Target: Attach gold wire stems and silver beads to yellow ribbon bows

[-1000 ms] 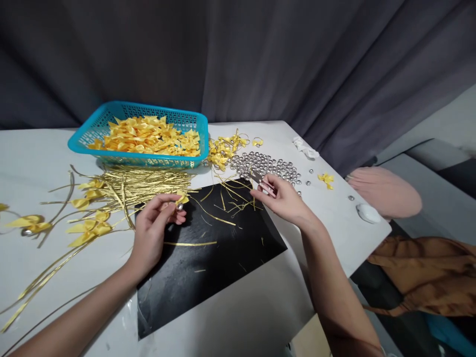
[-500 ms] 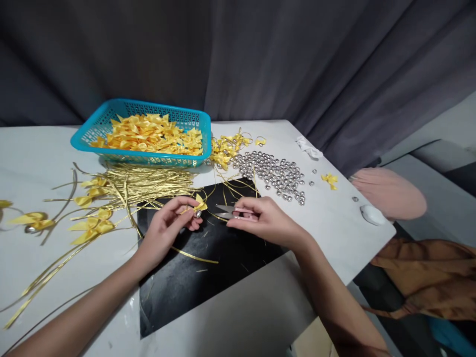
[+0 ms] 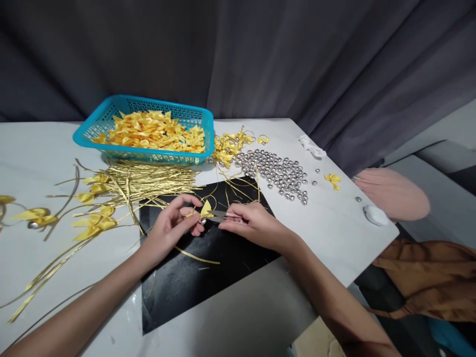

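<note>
A yellow bow (image 3: 206,208) with a silver bead (image 3: 203,221) is pinched in the fingers of the left hand (image 3: 174,225) above a black sheet (image 3: 197,292); the right hand (image 3: 256,222) clasps scissors (image 3: 218,216), blades just beside the bow. Beyond lie gold strips (image 3: 156,178), loose beads (image 3: 283,174) and a blue basket (image 3: 148,150).

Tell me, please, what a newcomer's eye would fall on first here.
Probably the turquoise basket heaped with yellow ribbons, at the back of the white table. Next, the silver pieces spread to its right, then the scissors, held in the right hand close to the yellow bow in the left hand.
</note>
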`<state>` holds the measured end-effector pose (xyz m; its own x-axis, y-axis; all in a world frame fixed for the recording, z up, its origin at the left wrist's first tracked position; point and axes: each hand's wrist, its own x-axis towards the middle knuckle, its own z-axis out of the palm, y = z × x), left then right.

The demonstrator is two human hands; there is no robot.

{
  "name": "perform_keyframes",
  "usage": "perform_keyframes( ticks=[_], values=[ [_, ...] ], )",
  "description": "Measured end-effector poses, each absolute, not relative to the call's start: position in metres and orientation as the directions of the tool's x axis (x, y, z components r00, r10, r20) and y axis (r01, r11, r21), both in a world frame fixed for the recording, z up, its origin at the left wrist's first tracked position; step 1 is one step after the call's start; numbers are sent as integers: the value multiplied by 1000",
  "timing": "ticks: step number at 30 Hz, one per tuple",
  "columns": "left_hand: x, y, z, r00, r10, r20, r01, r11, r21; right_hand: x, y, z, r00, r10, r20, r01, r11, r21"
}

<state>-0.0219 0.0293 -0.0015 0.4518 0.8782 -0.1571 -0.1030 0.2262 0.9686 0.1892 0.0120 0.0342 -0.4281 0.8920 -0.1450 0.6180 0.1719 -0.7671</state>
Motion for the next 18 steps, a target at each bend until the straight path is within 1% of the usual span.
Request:
perform_keyframes(
  ticks=[4, 11, 18],
  values=[
    [-22, 28, 0, 474, 866, -158, -101, 232, 968, 187, 12, 34, -437, 882, -179, 616, 148, -774],
    [-23, 25, 3, 492, 857, -154, 7, 173, 985, 184, 11, 33, -467, 863, -194, 578, 132, -806],
    [-21, 26, 5, 508, 849, -145, 2, 168, 986, 181, 11, 28, -469, 864, -184, 557, 128, -821]
  ],
)
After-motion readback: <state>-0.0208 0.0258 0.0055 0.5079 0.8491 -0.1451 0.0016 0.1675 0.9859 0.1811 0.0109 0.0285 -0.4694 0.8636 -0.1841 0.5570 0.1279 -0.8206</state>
